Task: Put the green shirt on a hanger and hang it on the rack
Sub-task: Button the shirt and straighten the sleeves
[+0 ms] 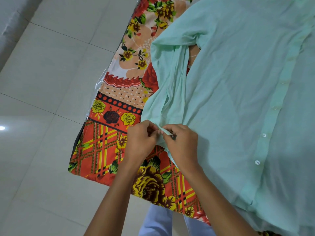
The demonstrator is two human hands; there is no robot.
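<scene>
Hands: left hand (141, 138) and right hand (182, 142) both pinching sleeve cuff (167, 132) of green shirt (238, 82).

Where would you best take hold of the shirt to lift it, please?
Grip the shirt at its shoulders, probably from the button side: it lies flat and buttoned on the bedsheet. Both hands now pinch only the sleeve cuff.

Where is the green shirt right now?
The light green button-up shirt lies spread across the right of the head view on the flowery red bedsheet, its cuff pinched by both hands.
</scene>
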